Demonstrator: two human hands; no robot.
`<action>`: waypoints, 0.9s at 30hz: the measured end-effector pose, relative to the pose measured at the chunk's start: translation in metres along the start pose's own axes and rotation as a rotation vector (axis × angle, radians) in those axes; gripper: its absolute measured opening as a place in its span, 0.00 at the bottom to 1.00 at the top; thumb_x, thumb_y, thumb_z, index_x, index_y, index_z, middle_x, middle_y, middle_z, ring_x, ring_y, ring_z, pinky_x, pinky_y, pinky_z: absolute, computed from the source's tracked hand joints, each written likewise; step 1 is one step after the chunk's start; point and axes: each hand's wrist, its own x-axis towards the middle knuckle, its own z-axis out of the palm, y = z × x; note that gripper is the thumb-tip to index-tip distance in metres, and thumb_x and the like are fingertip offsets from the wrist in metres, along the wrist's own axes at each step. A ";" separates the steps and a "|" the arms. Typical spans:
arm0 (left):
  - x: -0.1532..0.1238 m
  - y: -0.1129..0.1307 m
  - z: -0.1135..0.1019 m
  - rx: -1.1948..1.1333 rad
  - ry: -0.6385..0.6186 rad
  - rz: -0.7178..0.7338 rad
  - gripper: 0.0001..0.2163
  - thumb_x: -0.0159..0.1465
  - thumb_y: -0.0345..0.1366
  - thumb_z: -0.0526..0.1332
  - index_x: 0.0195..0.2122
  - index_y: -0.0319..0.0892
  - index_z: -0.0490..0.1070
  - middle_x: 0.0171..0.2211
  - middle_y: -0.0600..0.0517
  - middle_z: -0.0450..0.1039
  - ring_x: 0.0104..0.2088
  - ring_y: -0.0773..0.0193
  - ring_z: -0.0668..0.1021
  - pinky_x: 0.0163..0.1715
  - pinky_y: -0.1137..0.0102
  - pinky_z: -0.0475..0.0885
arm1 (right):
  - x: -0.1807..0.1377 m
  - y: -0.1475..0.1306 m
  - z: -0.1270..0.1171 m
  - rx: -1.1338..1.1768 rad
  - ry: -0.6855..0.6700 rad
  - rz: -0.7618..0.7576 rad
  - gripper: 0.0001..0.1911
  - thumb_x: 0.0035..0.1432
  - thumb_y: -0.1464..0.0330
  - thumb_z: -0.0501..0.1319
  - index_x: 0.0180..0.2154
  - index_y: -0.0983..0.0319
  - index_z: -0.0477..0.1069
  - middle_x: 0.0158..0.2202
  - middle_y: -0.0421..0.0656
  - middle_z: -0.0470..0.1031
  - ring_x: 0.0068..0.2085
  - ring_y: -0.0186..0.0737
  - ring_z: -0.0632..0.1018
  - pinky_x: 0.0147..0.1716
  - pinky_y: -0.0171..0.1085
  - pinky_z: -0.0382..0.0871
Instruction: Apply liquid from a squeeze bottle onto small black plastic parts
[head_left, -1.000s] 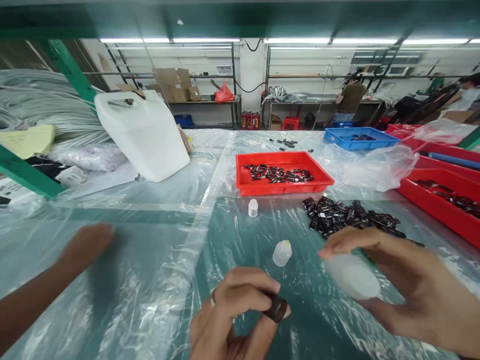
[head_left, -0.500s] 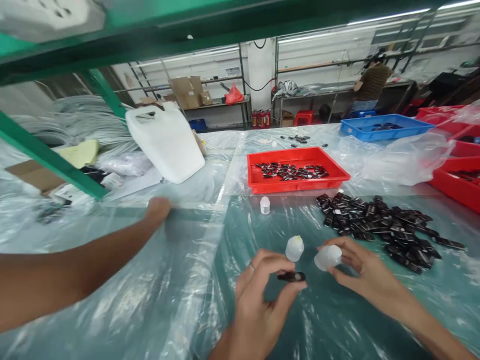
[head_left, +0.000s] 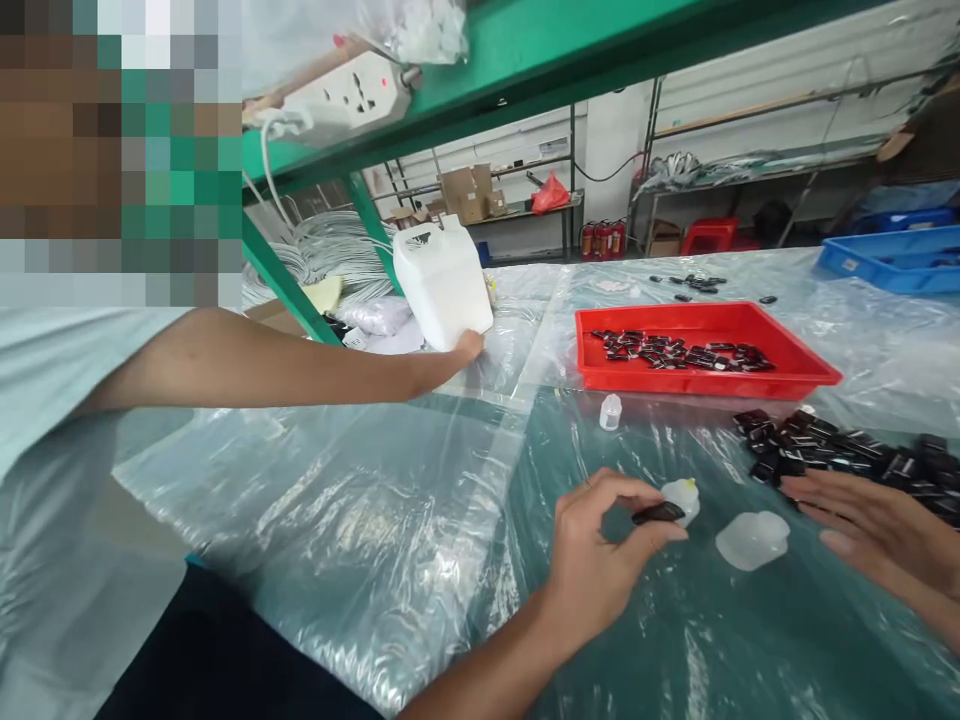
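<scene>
Between the thumb and index finger of my left hand [head_left: 611, 555], a small shiny black oval piece [head_left: 658, 513] is pinched. Just behind it stands a small translucent white bottle [head_left: 688, 503] with a yellow spot on top, partly hidden by the fingers. Another translucent white bottle [head_left: 752, 540] rests on the green table between my hands, apart from both. My right hand [head_left: 889, 540] is open, fingers stretched out, over the near-left edge of a heap of black pieces [head_left: 862, 450]. Whether its fingertips touch the heap I cannot tell.
A red tray [head_left: 705, 385] with more black pieces lies ahead, and a small capped bottle [head_left: 610, 412] stands before it. At left, a co-worker's arm [head_left: 300, 360] reaches to a white jug [head_left: 446, 285]. A green shelf beam [head_left: 540, 75] crosses overhead; a blue tray [head_left: 892, 262] is far right.
My right hand has let go of the white bottle and moved right to the black heap. The co-worker's hand has reached the jug. The view has turned left; my left hand still holds the black piece.
</scene>
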 end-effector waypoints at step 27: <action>0.007 -0.009 -0.016 0.049 -0.020 0.272 0.09 0.64 0.24 0.67 0.39 0.47 0.75 0.42 0.53 0.76 0.45 0.67 0.79 0.45 0.75 0.75 | 0.000 0.004 -0.105 -0.150 0.801 -0.151 0.22 0.66 0.52 0.59 0.54 0.57 0.65 0.52 0.51 0.77 0.51 0.48 0.81 0.49 0.49 0.79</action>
